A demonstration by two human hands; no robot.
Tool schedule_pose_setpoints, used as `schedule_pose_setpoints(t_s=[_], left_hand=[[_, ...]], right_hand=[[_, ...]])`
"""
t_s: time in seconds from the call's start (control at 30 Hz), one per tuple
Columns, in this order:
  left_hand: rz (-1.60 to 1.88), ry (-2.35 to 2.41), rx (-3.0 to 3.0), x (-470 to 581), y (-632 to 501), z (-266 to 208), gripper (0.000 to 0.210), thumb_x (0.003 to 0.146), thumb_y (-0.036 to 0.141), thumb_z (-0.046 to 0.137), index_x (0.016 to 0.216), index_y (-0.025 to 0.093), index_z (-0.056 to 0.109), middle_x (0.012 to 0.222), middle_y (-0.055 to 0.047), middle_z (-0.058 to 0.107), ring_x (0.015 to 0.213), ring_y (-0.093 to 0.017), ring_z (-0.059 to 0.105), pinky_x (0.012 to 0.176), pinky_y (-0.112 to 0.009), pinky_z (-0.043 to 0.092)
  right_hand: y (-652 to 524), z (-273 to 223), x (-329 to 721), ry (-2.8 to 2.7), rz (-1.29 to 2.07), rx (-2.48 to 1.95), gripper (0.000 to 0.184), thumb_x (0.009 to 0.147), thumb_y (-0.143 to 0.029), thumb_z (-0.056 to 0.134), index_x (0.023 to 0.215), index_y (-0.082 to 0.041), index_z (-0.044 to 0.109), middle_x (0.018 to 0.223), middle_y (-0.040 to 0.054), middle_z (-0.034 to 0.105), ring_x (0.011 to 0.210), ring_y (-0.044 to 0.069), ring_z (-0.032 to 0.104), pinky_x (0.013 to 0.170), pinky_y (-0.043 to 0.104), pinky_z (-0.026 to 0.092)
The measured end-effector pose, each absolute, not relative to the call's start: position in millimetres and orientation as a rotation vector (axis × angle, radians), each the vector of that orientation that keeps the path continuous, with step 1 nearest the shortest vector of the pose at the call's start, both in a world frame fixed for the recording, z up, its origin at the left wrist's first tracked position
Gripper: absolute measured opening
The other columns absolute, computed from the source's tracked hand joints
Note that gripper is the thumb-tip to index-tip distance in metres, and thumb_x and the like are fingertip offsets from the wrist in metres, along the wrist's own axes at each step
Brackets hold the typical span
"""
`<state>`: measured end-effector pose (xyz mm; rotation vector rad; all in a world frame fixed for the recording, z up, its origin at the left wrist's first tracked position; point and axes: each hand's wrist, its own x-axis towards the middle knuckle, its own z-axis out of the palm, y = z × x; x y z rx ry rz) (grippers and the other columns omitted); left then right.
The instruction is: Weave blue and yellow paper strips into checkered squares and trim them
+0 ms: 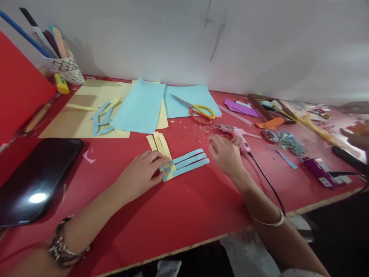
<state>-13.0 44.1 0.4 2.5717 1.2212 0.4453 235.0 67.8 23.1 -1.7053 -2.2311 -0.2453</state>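
Observation:
A small mat of woven paper strips (168,172) lies on the red table, with yellow strips (160,144) fanning away from me and blue strips (191,159) reaching right. My left hand (144,171) holds the woven part down, thumb and fingers at its left edge. To the right of the blue strip ends, my right hand (226,156) hovers with curled fingers, thumb and forefinger close together. Whether something small is between them cannot be seen. Just behind that hand lies a pink glue gun (241,139), its black cord running toward the table edge.
Scissors (198,109) rest by blue sheets (141,104) and yellow sheets (62,125) at the back. A black phone-like slab (37,181) lies left, below a pen cup (67,69). On the right are craft scraps, a purple box (321,173) and another person's hand (356,138).

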Motion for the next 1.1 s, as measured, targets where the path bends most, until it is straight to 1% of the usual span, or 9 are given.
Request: schedule_pose_setpoints(t_s=[0.07, 0.17, 0.23, 0.33, 0.43, 0.6, 0.83, 0.97, 1.1], left_hand=[[0.45, 1.215, 2.574, -13, 44, 0, 0.031, 0.079, 0.017, 0.041, 0.105, 0.019, 0.057, 0.094, -0.007, 0.06, 0.087, -0.02, 0.057, 0.071, -0.032, 0.048], [0.478, 1.201, 2.59, -13, 44, 0, 0.031, 0.079, 0.015, 0.04, 0.103, 0.02, 0.058, 0.092, -0.006, 0.06, 0.084, -0.02, 0.057, 0.069, -0.031, 0.048], [0.499, 1.19, 2.606, -13, 44, 0, 0.031, 0.078, 0.014, 0.041, 0.102, 0.02, 0.058, 0.091, -0.006, 0.06, 0.083, -0.019, 0.056, 0.068, -0.031, 0.047], [0.517, 1.169, 2.623, -13, 44, -1, 0.029, 0.079, 0.016, 0.041, 0.102, 0.02, 0.059, 0.09, -0.006, 0.059, 0.083, -0.019, 0.056, 0.068, -0.03, 0.047], [0.534, 1.159, 2.633, -14, 44, -2, 0.028, 0.08, 0.016, 0.041, 0.102, 0.02, 0.059, 0.088, -0.006, 0.058, 0.082, -0.019, 0.055, 0.067, -0.03, 0.046], [0.502, 1.163, 2.661, -13, 43, -1, 0.032, 0.078, 0.013, 0.039, 0.102, 0.021, 0.059, 0.087, -0.005, 0.058, 0.08, -0.018, 0.054, 0.066, -0.029, 0.046], [0.489, 1.185, 2.699, -12, 43, 0, 0.032, 0.08, 0.015, 0.038, 0.103, 0.021, 0.059, 0.085, -0.006, 0.057, 0.08, -0.018, 0.054, 0.066, -0.029, 0.045], [0.5, 1.173, 2.668, -12, 43, 0, 0.031, 0.079, 0.016, 0.039, 0.104, 0.02, 0.059, 0.087, -0.006, 0.057, 0.081, -0.02, 0.054, 0.066, -0.031, 0.046], [0.471, 1.184, 2.643, -12, 43, 1, 0.033, 0.078, 0.014, 0.039, 0.103, 0.021, 0.058, 0.088, -0.006, 0.058, 0.081, -0.019, 0.055, 0.067, -0.031, 0.046]], right_hand=[[63, 25, 231, -2.351, -0.159, -1.545, 0.026, 0.081, -0.015, 0.036, 0.084, -0.019, 0.061, 0.058, 0.0001, 0.059, 0.053, 0.011, 0.045, 0.069, 0.032, 0.02], [55, 23, 219, -2.641, -0.005, -1.242, 0.033, 0.083, -0.014, 0.035, 0.097, -0.021, 0.064, 0.059, -0.0004, 0.062, 0.055, 0.011, 0.048, 0.068, 0.03, 0.019], [50, 21, 211, -2.768, -0.001, -1.128, 0.035, 0.084, -0.014, 0.035, 0.105, -0.02, 0.063, 0.06, 0.0008, 0.063, 0.056, 0.012, 0.05, 0.066, 0.03, 0.018], [48, 18, 204, -2.824, -0.033, -1.108, 0.035, 0.085, -0.016, 0.036, 0.108, -0.019, 0.062, 0.062, 0.0025, 0.065, 0.057, 0.013, 0.051, 0.066, 0.03, 0.018], [48, 20, 203, -2.815, -0.028, -1.146, 0.034, 0.085, -0.016, 0.037, 0.106, -0.018, 0.063, 0.061, 0.0026, 0.065, 0.055, 0.012, 0.05, 0.068, 0.03, 0.019], [49, 25, 208, -2.794, -0.042, -1.262, 0.033, 0.082, -0.017, 0.036, 0.094, -0.017, 0.067, 0.058, 0.0031, 0.064, 0.053, 0.012, 0.049, 0.071, 0.031, 0.02], [44, 23, 200, -2.797, 0.042, -1.165, 0.036, 0.082, -0.02, 0.04, 0.112, -0.019, 0.06, 0.066, 0.004, 0.067, 0.061, 0.015, 0.054, 0.068, 0.031, 0.021], [44, 24, 198, -2.792, 0.044, -1.236, 0.034, 0.081, -0.021, 0.041, 0.108, -0.018, 0.062, 0.066, 0.0047, 0.068, 0.06, 0.015, 0.054, 0.069, 0.031, 0.021], [47, 27, 206, -2.749, 0.051, -1.333, 0.03, 0.081, -0.02, 0.041, 0.098, -0.017, 0.066, 0.067, 0.0052, 0.068, 0.059, 0.013, 0.053, 0.072, 0.032, 0.021]])
